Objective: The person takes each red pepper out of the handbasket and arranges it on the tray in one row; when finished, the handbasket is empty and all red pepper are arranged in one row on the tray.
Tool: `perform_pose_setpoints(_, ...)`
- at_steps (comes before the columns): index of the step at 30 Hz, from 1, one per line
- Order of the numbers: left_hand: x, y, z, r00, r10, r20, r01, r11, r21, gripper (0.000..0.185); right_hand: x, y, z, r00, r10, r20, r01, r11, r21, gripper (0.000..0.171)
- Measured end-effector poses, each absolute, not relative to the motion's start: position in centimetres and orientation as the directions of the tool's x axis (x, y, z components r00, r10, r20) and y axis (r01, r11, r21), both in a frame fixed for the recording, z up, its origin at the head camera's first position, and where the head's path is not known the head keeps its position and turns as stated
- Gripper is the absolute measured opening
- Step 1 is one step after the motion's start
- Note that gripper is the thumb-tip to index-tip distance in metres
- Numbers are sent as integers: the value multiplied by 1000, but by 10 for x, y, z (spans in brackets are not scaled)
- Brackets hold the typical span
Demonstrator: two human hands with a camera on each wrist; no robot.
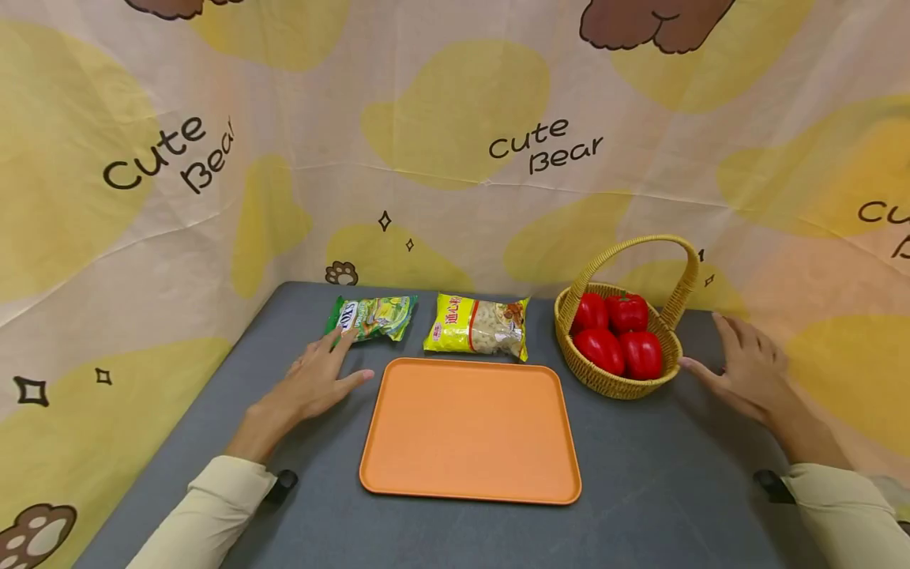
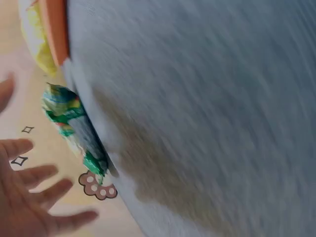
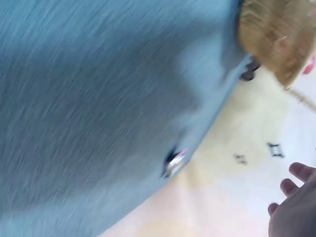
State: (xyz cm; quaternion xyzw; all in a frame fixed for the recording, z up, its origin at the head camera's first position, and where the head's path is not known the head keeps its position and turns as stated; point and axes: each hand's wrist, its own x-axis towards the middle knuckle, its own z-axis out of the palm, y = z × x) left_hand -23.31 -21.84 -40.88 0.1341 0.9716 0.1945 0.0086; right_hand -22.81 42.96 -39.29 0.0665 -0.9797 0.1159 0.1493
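My left hand (image 1: 316, 382) hovers over the table's left side with fingers spread, its fingertips overlapping the lower edge of a green FOX'S candy bag (image 1: 374, 318) in the head view. In the left wrist view that crinkled bag (image 2: 76, 131) lies beyond the spread fingers. On the right, my other hand (image 1: 750, 371) is held open beside a yellow wicker basket (image 1: 611, 386), thumb tip close to its rim. Several red bell peppers (image 1: 599, 351) fill the basket. Between the hands lie an orange tray (image 1: 471, 431) and, behind it, a yellow pasta bag (image 1: 475, 325). Both hands are empty.
A grey table (image 1: 313, 506) carries everything, with a printed cloth (image 1: 441, 158) hanging behind it and along the sides. The basket's tall arched handle (image 1: 657, 239) rises above the peppers. A small shiny object (image 3: 175, 163) lies near the table edge in the right wrist view.
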Motion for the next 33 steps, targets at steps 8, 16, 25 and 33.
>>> perform_pose_setpoints(8, -230, -207, -407, -956, 294, 14, 246, 775, 582, 63, -232, 382, -382, -925, -111, 362, -219, 936, -274, 94)
perform_pose_setpoints(16, -228, -191, -416, -949, 316, -2, 235, 708, 666, 57, -236, 335, -376, -938, -112, 329, -222, 922, -319, 89)
perform_pose_setpoints(25, -229, -183, -422, -951, 302, -65, 146, 626, 766, 58, -254, 301, -388, -959, -128, 253, -207, 926, -315, 88)
perform_pose_setpoints(33, -230, -180, -425, -948, 307, -85, 122, 597, 793, 48, -262, 294, -396, -965, -125, 233, -196, 928, -317, 81)
